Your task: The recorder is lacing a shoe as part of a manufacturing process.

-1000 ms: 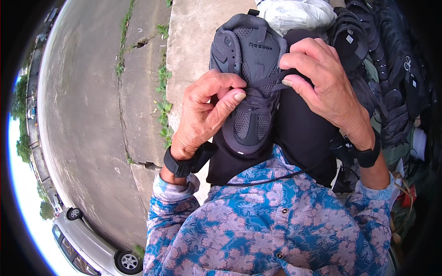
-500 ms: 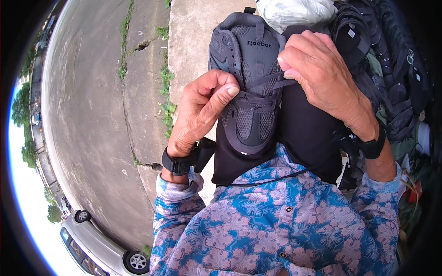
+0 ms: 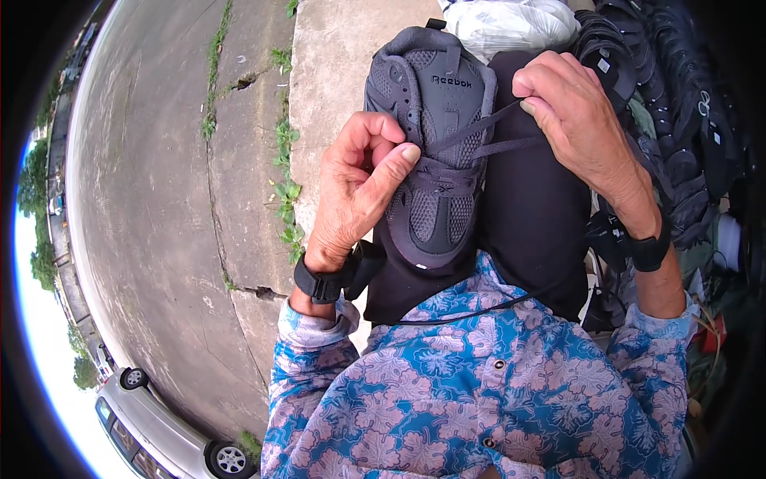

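A dark grey sneaker lies across my lap on black trousers, toe toward me, its tongue upright. My right hand pinches a dark shoelace to the right of the shoe, drawing it in a line from the lacing. A second length of lace runs lower, toward the underside of that hand, and its end is hidden. My left hand is beside the shoe's left eyelets, thumb and curled index finger slightly parted, with nothing visible between them. The eyelets on the upper left side are bare, while lace crosses lower down.
A white plastic bag sits beyond the shoe. Many dark shoe-like pieces are piled along the right. To the left lie a concrete ledge, cracked pavement with weeds, and a parked silver car.
My right hand has moved right and away from the shoe, pulling the lace longer and straighter. The left thumb and finger have parted slightly beside the eyelets.
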Demonstrator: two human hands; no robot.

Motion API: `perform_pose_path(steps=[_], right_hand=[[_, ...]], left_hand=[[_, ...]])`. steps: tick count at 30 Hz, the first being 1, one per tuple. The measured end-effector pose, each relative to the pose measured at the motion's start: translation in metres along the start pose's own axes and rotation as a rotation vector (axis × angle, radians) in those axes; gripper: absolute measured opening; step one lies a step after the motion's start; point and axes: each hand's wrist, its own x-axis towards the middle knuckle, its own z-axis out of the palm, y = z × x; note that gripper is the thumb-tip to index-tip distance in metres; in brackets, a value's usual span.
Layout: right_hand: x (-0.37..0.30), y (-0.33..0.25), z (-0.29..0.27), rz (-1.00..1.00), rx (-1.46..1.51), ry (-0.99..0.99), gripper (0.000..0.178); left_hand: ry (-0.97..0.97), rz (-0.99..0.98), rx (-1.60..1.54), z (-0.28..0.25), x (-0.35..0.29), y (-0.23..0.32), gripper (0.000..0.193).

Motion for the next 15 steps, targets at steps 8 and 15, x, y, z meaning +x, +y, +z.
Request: perform_pose_path(steps=[8,15], right_hand=[[-0.002,-0.042,0.011,-0.082,0.219,0.014,0.011],[-0.007,-0.045,0.016,-0.06,0.246,-0.053,0.01]], left_hand=[[-0.018,0.102,0.454,0.011,0.005,0.02,0.029],[-0.039,0.222,0.539,0.004,0.0,0.031,0.026]])
